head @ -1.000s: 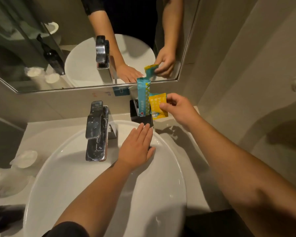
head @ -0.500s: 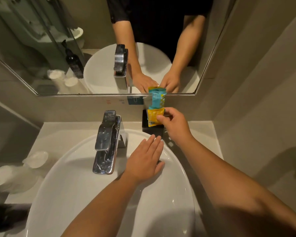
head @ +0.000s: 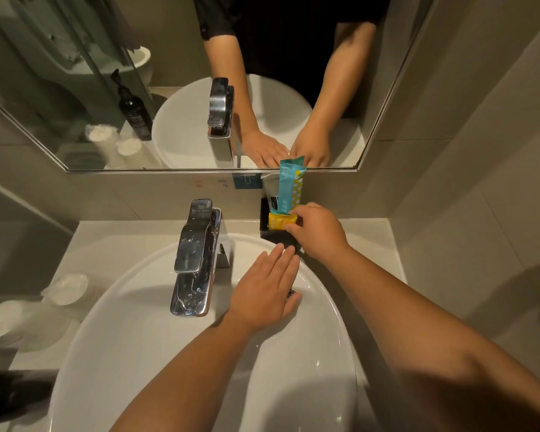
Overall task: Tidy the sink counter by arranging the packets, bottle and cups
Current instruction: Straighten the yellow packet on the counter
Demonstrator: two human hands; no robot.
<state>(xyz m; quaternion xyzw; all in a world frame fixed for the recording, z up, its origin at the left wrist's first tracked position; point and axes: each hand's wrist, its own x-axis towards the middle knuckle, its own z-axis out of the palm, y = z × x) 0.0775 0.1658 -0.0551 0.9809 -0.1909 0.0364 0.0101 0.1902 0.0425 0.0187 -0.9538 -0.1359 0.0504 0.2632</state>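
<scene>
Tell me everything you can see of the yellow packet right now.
The yellow packet is a small, glossy, flat sachet, plastic or foil by its look, with print too small to read. It sits low in the black holder behind the sink, only its top showing, in front of the taller teal packet. The right hand pinches its right edge. The left hand rests on the sink rim, apart from it.

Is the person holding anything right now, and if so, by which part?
The right hand pinches the yellow packet by its right end, at the black holder. The left hand lies flat on the sink rim, holding nothing.
</scene>
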